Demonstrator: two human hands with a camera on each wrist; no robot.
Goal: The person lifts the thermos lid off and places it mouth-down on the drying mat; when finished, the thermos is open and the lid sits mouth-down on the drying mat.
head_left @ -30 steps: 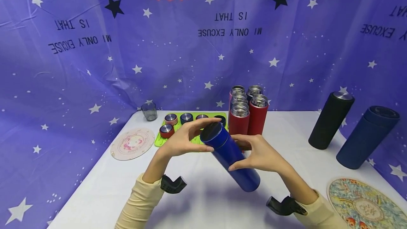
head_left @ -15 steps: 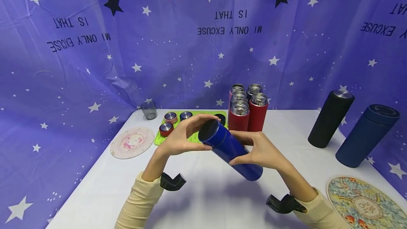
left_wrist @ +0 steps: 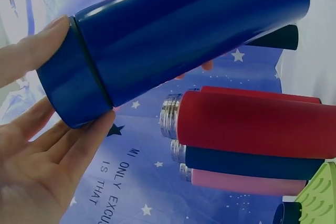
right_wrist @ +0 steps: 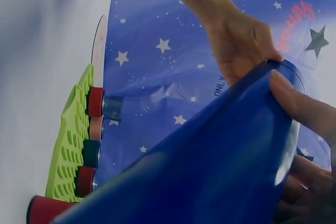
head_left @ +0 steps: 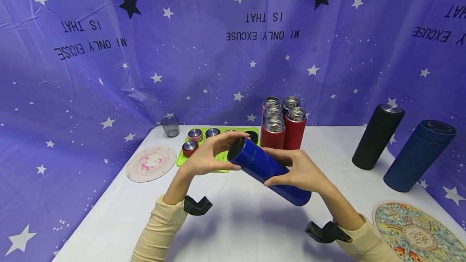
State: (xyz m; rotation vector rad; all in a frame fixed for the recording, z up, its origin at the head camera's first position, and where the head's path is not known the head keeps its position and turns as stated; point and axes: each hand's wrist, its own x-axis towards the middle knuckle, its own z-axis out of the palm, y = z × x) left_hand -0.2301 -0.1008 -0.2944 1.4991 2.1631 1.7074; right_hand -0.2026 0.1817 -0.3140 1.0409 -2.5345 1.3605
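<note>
A glossy blue thermos bottle (head_left: 267, 169) is held above the table in the head view, tilted with its lid (head_left: 242, 152) at the upper left and its base at the lower right. My left hand (head_left: 204, 155) grips the lid, thumb on one side and fingers on the other, as the left wrist view also shows at the lid's seam (left_wrist: 92, 64). Around the body, my right hand (head_left: 300, 171) curls its thumb and fingers. In the right wrist view the bottle (right_wrist: 210, 161) covers much of the scene, and part of the right hand's fingers is hidden behind it.
Behind the hands lies a green tray (head_left: 181, 161) with several lids, including a red lid (head_left: 190, 148). Several lidless bottles (head_left: 295, 132) stand beside it. A glass (head_left: 170, 126), a pink round mat (head_left: 151, 164), a black bottle (head_left: 376, 140), a navy bottle (head_left: 418, 157) and a patterned mat (head_left: 418, 231) are farther out.
The blue thermos bottle has tipped closer to level: its base has swung up and to the right. Both hands keep their hold and have shifted only slightly.
</note>
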